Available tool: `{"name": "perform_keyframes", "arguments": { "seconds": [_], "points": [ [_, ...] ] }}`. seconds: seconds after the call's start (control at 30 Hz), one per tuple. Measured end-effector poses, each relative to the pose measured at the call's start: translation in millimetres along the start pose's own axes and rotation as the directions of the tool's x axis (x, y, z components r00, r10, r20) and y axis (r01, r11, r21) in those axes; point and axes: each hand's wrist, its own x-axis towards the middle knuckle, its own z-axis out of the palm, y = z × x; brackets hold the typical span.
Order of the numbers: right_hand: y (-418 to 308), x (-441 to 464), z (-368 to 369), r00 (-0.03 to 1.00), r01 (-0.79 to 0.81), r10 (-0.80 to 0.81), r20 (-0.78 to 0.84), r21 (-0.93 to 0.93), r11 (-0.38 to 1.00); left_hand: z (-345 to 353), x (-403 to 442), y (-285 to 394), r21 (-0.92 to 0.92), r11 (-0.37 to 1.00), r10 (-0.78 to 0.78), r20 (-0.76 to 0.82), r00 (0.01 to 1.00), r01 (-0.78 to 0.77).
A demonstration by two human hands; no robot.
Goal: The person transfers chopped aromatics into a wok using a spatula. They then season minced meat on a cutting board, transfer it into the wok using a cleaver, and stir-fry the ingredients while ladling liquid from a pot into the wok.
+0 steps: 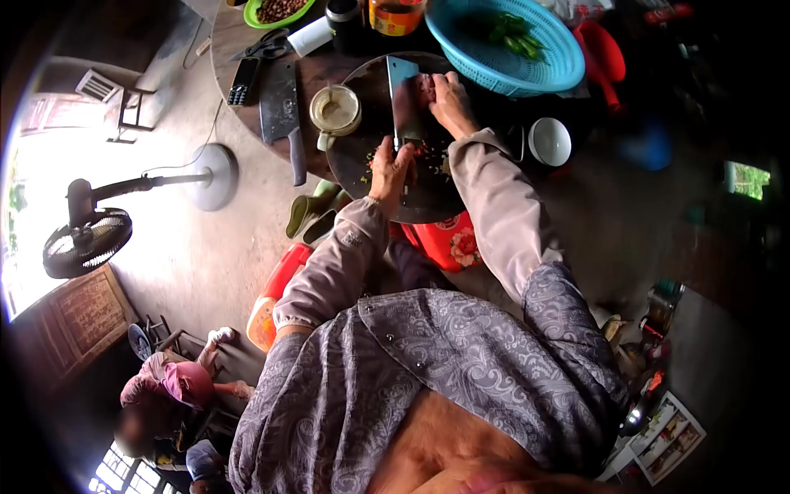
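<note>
My left hand [388, 170] is closed around the handle end of a cleaver, low on a dark round cutting board [354, 156]. The cleaver blade [401, 72] points away from me, its upper part pale and shiny. My right hand [453, 105] grips a piece of dark red meat [425, 89] against the right side of the blade. Small chopped bits in red, yellow and green lie scattered on the board near both hands. A glass mug [336, 109] with a pale rim stands at the board's left edge.
A second cleaver [281, 107] lies left, beside a phone [243, 81] and scissors [270, 43]. Behind are a blue basket [506, 78] with green vegetables and a green bowl [253, 15] of nuts. A white bowl [550, 142] sits right. A fan [86, 239] and a seated person [185, 383] are left.
</note>
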Motion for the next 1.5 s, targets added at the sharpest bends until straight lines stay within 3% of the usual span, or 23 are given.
{"name": "perform_keyframes", "arguments": {
  "seconds": [0.13, 0.23, 0.33, 0.47, 0.5, 0.6, 0.63, 0.7, 0.77, 0.83, 0.93, 1.0, 1.07, 1.1, 1.2, 1.27, 1.33, 1.37, 1.4, 1.5],
  "points": [
    [3, 1, 9, 0.988, 0.056, -0.035, -0.15, 0.136, 0.989, 12, 12, -4, -0.058, 0.998, 0.011, 0.044, 0.999, -0.008],
    [-4, -4, -7, 0.996, 0.009, 0.006, -0.092, 0.168, 0.986, 13, 10, -5, -0.262, 0.964, -0.034, 0.055, 0.998, 0.047],
    [-25, -16, -38, 0.985, 0.151, -0.138, -0.106, 0.127, 0.98, 7, -10, 6, -0.394, 0.91, -0.105, 0.08, 0.991, 0.128],
    [-64, -42, -104, 0.947, 0.318, -0.308, -0.087, 0.142, 0.937, -12, -37, 16, -0.542, 0.824, -0.084, 0.172, 0.981, 0.165],
    [-50, -43, -102, 0.923, 0.378, -0.35, -0.162, 0.201, 0.904, -15, -46, 23, -0.574, 0.797, -0.099, 0.182, 0.978, 0.187],
    [-29, -54, -110, 0.961, 0.269, -0.169, -0.219, 0.608, 0.747, -27, -71, 41, -0.535, 0.83, -0.065, 0.19, 0.98, 0.159],
    [-14, -55, -106, 0.971, 0.233, -0.143, -0.194, 0.613, 0.755, -31, -79, 46, -0.523, 0.838, -0.067, 0.183, 0.981, 0.155],
    [11, -53, -88, 0.999, 0.037, -0.035, -0.015, 0.609, 0.793, -35, -96, 60, -0.529, 0.833, -0.082, 0.171, 0.982, 0.162],
    [72, -26, -27, 0.984, 0.169, -0.177, -0.008, 0.356, 0.919, -38, -110, 71, -0.527, 0.835, -0.078, 0.168, 0.983, 0.156],
    [23, -28, -62, 0.957, 0.192, -0.249, 0.149, 0.317, 0.929, -38, -120, 78, -0.527, 0.838, -0.071, 0.153, 0.986, 0.143],
    [33, -7, -20, 0.836, 0.542, -0.547, 0.029, 0.102, 0.834, -43, -132, 84, -0.526, 0.842, -0.054, 0.141, 0.989, 0.121],
    [35, -4, -5, 0.86, 0.454, -0.485, 0.16, 0.195, 0.869, -44, -140, 87, -0.529, 0.841, -0.067, 0.107, 0.992, 0.114],
    [35, -4, -1, 0.787, 0.612, -0.601, 0.14, -0.055, 0.789, -45, -147, 89, -0.542, 0.834, -0.083, 0.064, 0.995, 0.104],
    [40, -7, 8, 0.753, 0.657, -0.658, -0.014, -0.034, 0.753, -47, -150, 86, -0.554, 0.829, -0.065, 0.051, 0.997, 0.082],
    [26, -11, -11, 0.828, 0.553, -0.553, 0.092, 0.024, 0.833, -55, -158, 81, -0.605, 0.794, -0.045, 0.039, 0.998, 0.06],
    [1, -19, -12, 0.927, 0.309, -0.366, 0.084, 0.385, 0.87, -56, -165, 84, -0.628, 0.777, -0.037, 0.02, 0.999, 0.041],
    [-37, -42, -8, 0.944, 0.048, -0.287, 0.161, 0.796, 0.604, -62, -178, 80, -0.668, 0.744, -0.03, -0.007, 1.0, 0.018],
    [-73, -59, -25, 0.905, -0.217, -0.264, 0.333, 0.896, 0.387, -65, -185, 79, -0.686, 0.728, -0.024, -0.009, 1.0, 0.012],
    [-109, -77, -43, 0.819, -0.478, -0.284, 0.499, 0.866, 0.144, -66, -192, 76, -0.7, 0.714, -0.011, -0.032, 0.999, -0.015],
    [-169, -106, -37, 0.67, -0.632, -0.491, 0.557, 0.775, 0.016, -71, -223, 69, -0.721, 0.682, 0.056, -0.115, 0.992, -0.122]
  ]
}}
